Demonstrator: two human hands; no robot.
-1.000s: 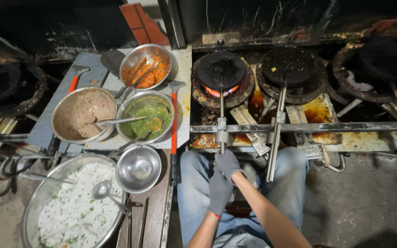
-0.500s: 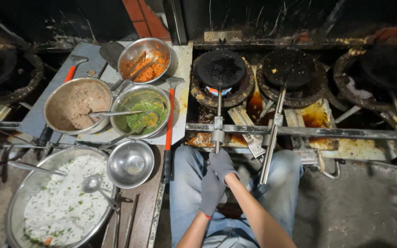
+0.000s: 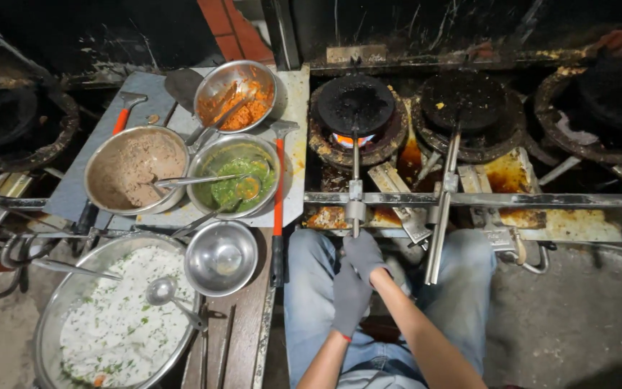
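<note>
Head view. Our right hand [image 3: 363, 253], grey-gloved, closes fingers round lower end of gas valve lever [image 3: 355, 189] at 12 o'clock, where front rail puts control within seated reach; lit burner [image 3: 355, 108] lies beyond it. Our left hand [image 3: 349, 301], gloved, rests half-curled near right wrist, holding nothing. At 9 o'clock, within arm's sweep: green sauce bowl [image 3: 233, 176], empty steel bowl [image 3: 221, 257], rice pan [image 3: 120, 317].

On the grey tray [image 3: 293, 94] stood 3 metal bowls: one with orange food [image 3: 237, 94], one with brown paste [image 3: 135, 169], one with green sauce [image 3: 234, 175]. Each had a spoon inside. Below, an empty steel bowl [image 3: 221, 257] sat beside a large pan of white rice [image 3: 113, 317] with a ladle [image 3: 161, 291]. At right, 2 more dark burners [image 3: 467, 104] were unlit.
</note>
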